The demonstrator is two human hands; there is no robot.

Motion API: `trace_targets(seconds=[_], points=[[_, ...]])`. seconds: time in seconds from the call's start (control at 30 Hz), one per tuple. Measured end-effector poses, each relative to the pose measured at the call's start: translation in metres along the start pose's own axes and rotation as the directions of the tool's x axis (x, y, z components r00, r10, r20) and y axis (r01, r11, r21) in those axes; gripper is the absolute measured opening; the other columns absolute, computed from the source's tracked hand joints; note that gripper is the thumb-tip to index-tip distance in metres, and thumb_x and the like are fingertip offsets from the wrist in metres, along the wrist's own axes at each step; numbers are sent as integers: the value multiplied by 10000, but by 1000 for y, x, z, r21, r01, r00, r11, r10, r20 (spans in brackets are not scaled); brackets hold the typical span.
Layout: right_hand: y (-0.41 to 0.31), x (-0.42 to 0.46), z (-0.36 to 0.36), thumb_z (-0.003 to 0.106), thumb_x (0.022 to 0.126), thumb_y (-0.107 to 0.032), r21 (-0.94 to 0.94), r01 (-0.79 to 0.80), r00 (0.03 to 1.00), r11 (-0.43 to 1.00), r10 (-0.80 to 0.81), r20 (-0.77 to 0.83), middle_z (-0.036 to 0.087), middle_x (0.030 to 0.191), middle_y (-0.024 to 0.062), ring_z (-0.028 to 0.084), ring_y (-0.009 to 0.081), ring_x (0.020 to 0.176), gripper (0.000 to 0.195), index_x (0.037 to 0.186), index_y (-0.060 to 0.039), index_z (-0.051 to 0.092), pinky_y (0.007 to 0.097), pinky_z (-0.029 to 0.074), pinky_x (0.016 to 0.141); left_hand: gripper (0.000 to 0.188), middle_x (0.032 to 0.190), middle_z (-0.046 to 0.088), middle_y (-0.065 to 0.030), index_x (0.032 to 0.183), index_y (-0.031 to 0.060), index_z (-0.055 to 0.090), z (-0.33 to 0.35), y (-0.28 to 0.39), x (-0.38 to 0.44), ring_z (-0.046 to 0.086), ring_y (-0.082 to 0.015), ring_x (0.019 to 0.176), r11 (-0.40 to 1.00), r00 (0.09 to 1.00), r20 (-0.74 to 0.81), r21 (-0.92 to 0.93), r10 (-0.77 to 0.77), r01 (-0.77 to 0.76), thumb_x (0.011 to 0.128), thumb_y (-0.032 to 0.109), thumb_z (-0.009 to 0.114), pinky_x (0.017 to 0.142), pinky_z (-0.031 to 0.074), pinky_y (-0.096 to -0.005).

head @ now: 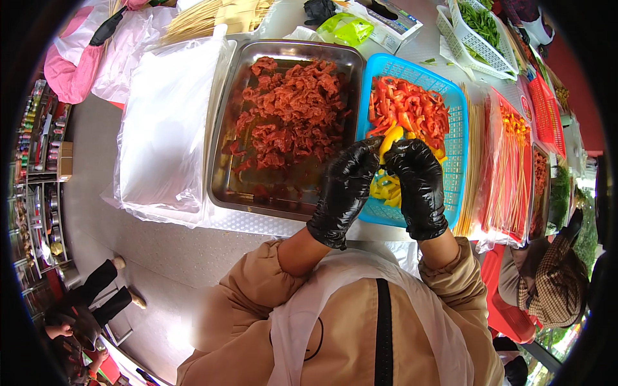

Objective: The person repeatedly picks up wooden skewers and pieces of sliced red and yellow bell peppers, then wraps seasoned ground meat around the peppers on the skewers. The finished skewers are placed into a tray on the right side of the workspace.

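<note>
My left hand and my right hand, both in black disposable gloves, meet above the left part of a blue plastic basket. Pinched between their fingertips is a yellow bell pepper strip. Whether a skewer is in the fingers is hidden. The basket holds red pepper strips at its far end and more yellow pepper strips under my hands. Left of it, a steel tray holds reddish marinated meat pieces; my left hand is over its near right corner.
A plastic-covered white tray lies at left. Bamboo skewers lie right of the basket, beside a red tray of filled skewers. Behind are a glove box, a green bag and greens in a white basket. Other people stand around.
</note>
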State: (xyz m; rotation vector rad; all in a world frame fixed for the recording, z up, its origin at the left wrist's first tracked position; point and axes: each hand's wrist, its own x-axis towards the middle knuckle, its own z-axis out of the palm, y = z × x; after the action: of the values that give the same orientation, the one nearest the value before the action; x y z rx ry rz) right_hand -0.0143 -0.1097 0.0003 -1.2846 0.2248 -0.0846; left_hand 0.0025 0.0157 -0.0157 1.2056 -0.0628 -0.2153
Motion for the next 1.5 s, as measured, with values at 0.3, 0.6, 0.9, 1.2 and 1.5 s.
trace_targets(seconds=[0.3,0.6,0.9,1.2,1.5], points=[[-2,7,6,526,814,32,-101,36,998,994,-31,47,544,865,28,521,104,769,256,1064,-21,516,239,443,738,289,1020,590,-82,1126,-10,524,-9,-10,-3,560,-129,887,994,993,-15,-2,113,-113,837,-8,532,773,458,-254],[-15,20,14,536,805,65,-248,42,945,968,42,325,591,947,43,554,109,856,218,1007,-12,558,243,451,783,360,1012,587,-186,1133,16,518,-33,6,-9,604,-296,891,821,922,117,424,369,-383,777,-20,565,742,480,-331],[-6,33,50,543,790,77,-293,-29,883,956,162,440,588,963,49,550,108,872,231,1000,-18,557,251,460,762,271,947,600,-127,1033,-4,581,-76,23,-21,597,-211,780,798,945,15,530,328,-286,765,-46,573,680,471,-287],[10,112,114,564,768,-58,-488,800,565,348,-163,809,588,984,137,549,308,933,254,1021,-58,585,368,446,819,236,892,612,-124,1023,-5,590,-121,19,-31,590,-184,720,861,943,-214,494,256,-122,788,-19,584,638,476,-274],[70,176,166,532,728,-64,-367,907,398,-208,135,907,568,893,154,542,328,837,126,842,-53,585,411,437,741,247,876,613,-115,1024,3,598,-140,34,-40,582,-174,735,882,935,-293,470,202,-43,779,-29,590,659,468,-271]])
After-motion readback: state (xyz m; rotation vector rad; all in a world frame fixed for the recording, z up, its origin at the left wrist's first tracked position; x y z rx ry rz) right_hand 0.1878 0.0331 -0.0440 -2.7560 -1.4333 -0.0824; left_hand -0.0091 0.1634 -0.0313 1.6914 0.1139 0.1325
